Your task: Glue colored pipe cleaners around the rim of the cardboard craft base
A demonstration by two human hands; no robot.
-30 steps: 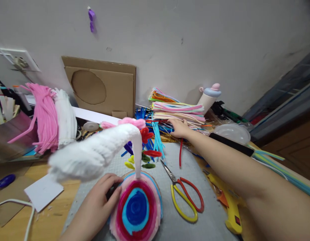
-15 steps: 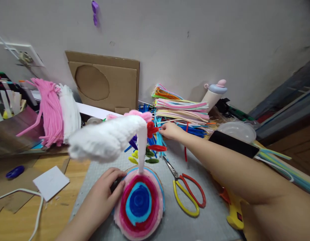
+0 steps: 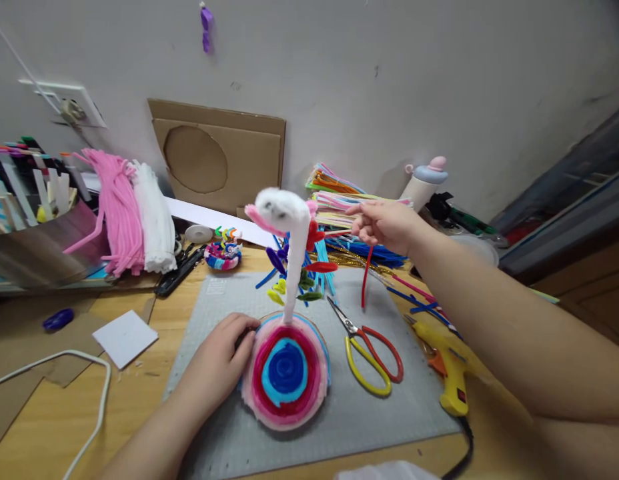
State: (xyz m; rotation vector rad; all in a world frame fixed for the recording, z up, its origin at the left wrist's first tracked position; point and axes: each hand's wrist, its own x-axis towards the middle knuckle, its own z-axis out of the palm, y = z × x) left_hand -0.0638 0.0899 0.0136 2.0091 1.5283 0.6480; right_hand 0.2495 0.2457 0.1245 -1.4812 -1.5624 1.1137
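Observation:
My left hand rests with curled fingers on the left edge of a round pipe-cleaner base with blue, red and pink rings. A white fuzzy stalk with a pink tip rises from the base. My right hand is raised above the mat, fingers pinched on the top of a red pipe cleaner that hangs down. Behind that hand lies a stack of coloured pipe cleaners.
Red-and-yellow scissors and a yellow glue gun lie on the grey cutting mat. Pink and white pipe-cleaner bundles sit at the left. Cardboard leans on the wall. A white card and white cable are at left front.
My right hand drew back from the pipe-cleaner stack and lifted up, bringing the red pipe cleaner with it. The view shifted, so the white stalk now looks upright.

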